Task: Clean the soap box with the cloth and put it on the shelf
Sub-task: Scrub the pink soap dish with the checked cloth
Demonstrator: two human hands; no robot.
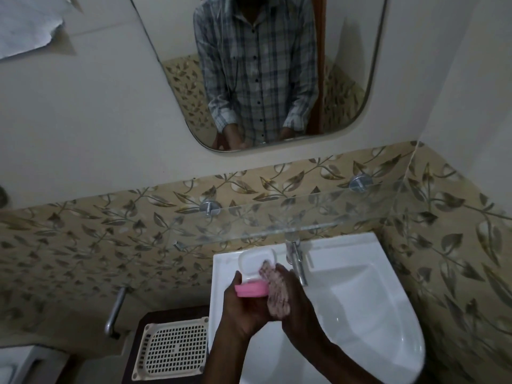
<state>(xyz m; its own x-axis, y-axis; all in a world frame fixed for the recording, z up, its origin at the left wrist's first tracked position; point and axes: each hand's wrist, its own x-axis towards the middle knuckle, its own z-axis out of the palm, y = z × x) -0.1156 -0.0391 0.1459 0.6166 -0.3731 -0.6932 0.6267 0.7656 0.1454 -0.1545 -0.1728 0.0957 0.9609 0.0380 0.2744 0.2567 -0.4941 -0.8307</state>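
The soap box (256, 266) has a white lid standing open and a pink base below it. My left hand (243, 306) grips it from underneath, over the left rim of the white sink (360, 300). My right hand (293, 300) holds a speckled pinkish cloth (274, 292) pressed against the right side of the box. The glass shelf (277, 214) is fixed to the leaf-patterned tiles just above the sink, and nothing stands on it.
A chrome tap (297, 261) rises right beside my right hand. A cream perforated tray (171, 347) lies on a dark stand to the left of the sink. A chrome bar (116, 311) juts from the left wall. A mirror (260, 70) hangs above.
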